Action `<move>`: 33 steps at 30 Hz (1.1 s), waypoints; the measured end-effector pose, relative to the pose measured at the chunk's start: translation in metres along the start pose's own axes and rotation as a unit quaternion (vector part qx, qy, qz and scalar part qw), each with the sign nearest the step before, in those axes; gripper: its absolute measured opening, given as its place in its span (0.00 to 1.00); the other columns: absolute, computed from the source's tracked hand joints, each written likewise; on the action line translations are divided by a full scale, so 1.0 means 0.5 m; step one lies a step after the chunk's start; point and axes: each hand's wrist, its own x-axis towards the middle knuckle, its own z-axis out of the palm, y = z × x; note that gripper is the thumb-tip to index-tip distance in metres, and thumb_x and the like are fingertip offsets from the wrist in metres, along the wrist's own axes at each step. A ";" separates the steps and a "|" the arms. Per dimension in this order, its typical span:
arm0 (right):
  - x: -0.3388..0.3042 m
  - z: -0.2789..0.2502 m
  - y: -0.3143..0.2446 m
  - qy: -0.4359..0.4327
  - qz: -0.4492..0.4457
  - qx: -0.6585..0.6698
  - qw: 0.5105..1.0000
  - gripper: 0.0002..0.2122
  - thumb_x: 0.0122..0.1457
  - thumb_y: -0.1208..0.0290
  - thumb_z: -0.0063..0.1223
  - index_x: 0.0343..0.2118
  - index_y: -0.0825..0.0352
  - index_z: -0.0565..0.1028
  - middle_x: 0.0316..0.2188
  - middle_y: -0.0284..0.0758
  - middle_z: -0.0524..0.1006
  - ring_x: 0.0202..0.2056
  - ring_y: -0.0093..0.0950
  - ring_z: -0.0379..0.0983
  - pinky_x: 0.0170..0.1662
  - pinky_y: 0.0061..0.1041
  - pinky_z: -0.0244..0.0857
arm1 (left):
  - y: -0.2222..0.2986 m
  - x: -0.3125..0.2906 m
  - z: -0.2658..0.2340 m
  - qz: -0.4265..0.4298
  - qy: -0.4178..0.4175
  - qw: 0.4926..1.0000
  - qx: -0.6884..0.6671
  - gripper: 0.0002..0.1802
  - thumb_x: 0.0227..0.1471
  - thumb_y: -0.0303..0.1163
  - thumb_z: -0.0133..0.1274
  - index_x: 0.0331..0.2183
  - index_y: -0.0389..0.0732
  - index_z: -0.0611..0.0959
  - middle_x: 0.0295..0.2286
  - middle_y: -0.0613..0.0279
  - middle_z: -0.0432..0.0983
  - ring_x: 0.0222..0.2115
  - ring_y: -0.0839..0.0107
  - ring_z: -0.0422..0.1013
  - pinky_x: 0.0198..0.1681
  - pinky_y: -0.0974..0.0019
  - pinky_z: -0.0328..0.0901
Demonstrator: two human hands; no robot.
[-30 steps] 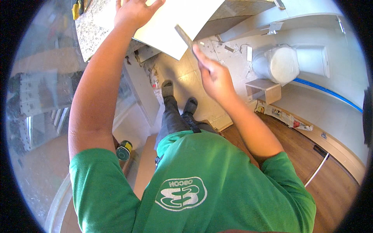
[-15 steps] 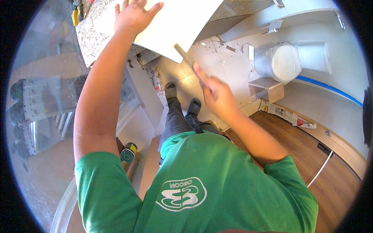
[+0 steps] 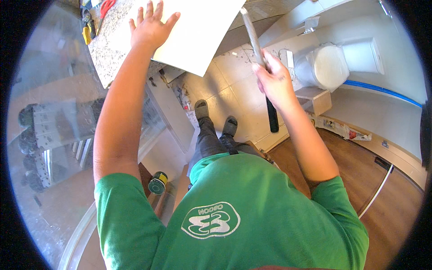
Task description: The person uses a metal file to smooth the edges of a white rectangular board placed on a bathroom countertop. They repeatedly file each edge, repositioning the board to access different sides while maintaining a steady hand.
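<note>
On far-left counter (image 3: 107, 54), white board (image 3: 198, 36) lies under splayed, flat L hand (image 3: 152, 29); R hand (image 3: 275, 78), wrapped round file-like tool (image 3: 253, 36), just swung right, beside board's edge: stroke prob. paused.

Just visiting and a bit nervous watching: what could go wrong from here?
The white board juts past the speckled counter, so it might tip if the left hand eased off. The long grey tool in the right hand could slip and scratch the board. The yellow-handled tool near the counter's edge might get knocked off.
</note>
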 end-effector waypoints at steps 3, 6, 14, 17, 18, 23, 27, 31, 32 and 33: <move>-0.082 -0.059 0.032 0.011 0.133 0.109 0.985 0.11 0.65 0.75 0.55 0.49 0.68 0.74 0.19 0.24 0.67 0.16 0.15 0.62 0.17 0.16 0.56 | 0.077 -0.043 -0.029 -0.004 -0.038 0.999 -0.006 0.49 0.62 0.72 0.34 0.71 0.48 0.55 0.72 0.54 0.43 0.72 0.54 0.40 0.71 0.36 0.36; -0.129 -0.096 0.074 0.071 0.201 0.172 0.962 0.10 0.65 0.76 0.56 0.47 0.68 0.75 0.20 0.26 0.69 0.16 0.18 0.64 0.17 0.19 0.58 | 0.208 -0.154 -0.078 0.092 -0.054 0.993 -0.049 0.44 0.64 0.67 0.36 0.71 0.53 0.55 0.72 0.58 0.44 0.72 0.57 0.41 0.72 0.36 0.36; -0.145 -0.115 0.080 0.045 0.283 0.271 0.919 0.10 0.66 0.75 0.54 0.48 0.67 0.74 0.23 0.28 0.70 0.19 0.21 0.69 0.21 0.21 0.65 | 0.283 -0.305 -0.171 0.226 -0.088 0.944 -0.222 0.38 0.63 0.46 0.48 0.69 0.47 0.60 0.71 0.62 0.49 0.71 0.60 0.46 0.74 0.48 0.41; -0.151 -0.091 0.060 0.045 0.239 0.312 0.918 0.16 0.68 0.72 0.53 0.57 0.65 0.72 0.22 0.28 0.70 0.19 0.21 0.68 0.23 0.22 0.66 | 0.257 -0.280 -0.166 0.169 -0.086 0.977 -0.099 0.36 0.63 0.41 0.47 0.69 0.45 0.60 0.71 0.62 0.49 0.71 0.61 0.47 0.73 0.47 0.41; -0.156 -0.083 0.056 0.037 0.202 0.301 0.931 0.18 0.69 0.71 0.52 0.60 0.63 0.70 0.22 0.28 0.70 0.20 0.21 0.68 0.23 0.22 0.66 | 0.249 -0.280 -0.165 0.204 -0.093 0.974 -0.030 0.36 0.63 0.39 0.47 0.69 0.45 0.60 0.71 0.62 0.49 0.71 0.61 0.46 0.73 0.47 0.42; -0.176 -0.054 0.069 0.001 0.125 0.110 0.986 0.25 0.71 0.68 0.50 0.70 0.58 0.62 0.24 0.28 0.70 0.24 0.16 0.67 0.29 0.17 0.65 | 0.241 -0.351 -0.182 0.219 -0.073 0.963 -0.141 0.30 0.62 0.35 0.50 0.64 0.43 0.69 0.66 0.59 0.61 0.68 0.61 0.55 0.71 0.47 0.48; -0.167 -0.016 0.109 0.037 -0.036 -0.030 0.998 0.25 0.69 0.73 0.50 0.69 0.60 0.64 0.33 0.37 0.79 0.33 0.24 0.73 0.41 0.24 0.68 | 0.204 -0.351 -0.197 0.176 -0.012 0.933 -0.314 0.19 0.59 0.31 0.56 0.52 0.40 0.83 0.49 0.54 0.81 0.54 0.58 0.74 0.62 0.50 0.64; -0.155 0.032 0.130 0.011 -0.141 -0.080 0.987 0.25 0.67 0.75 0.51 0.68 0.55 0.67 0.34 0.42 0.79 0.34 0.34 0.75 0.42 0.30 0.70 | 0.156 -0.161 -0.144 0.167 0.192 0.911 -0.325 0.21 0.60 0.37 0.56 0.52 0.40 0.83 0.42 0.57 0.83 0.44 0.55 0.77 0.57 0.50 0.67; -0.153 0.045 0.129 0.003 -0.135 -0.099 0.986 0.27 0.66 0.75 0.52 0.68 0.52 0.67 0.31 0.42 0.76 0.31 0.38 0.74 0.40 0.32 0.70 | 0.139 -0.112 -0.131 0.107 0.158 0.930 -0.313 0.21 0.60 0.39 0.56 0.52 0.42 0.83 0.45 0.56 0.82 0.47 0.54 0.76 0.57 0.51 0.67; -0.153 0.054 0.127 -0.010 -0.131 -0.102 0.986 0.26 0.67 0.76 0.52 0.67 0.54 0.68 0.31 0.42 0.76 0.31 0.34 0.73 0.39 0.29 0.69 | 0.120 -0.065 -0.117 0.071 0.151 0.939 -0.300 0.21 0.61 0.40 0.56 0.53 0.43 0.83 0.47 0.55 0.82 0.49 0.53 0.75 0.58 0.51 0.67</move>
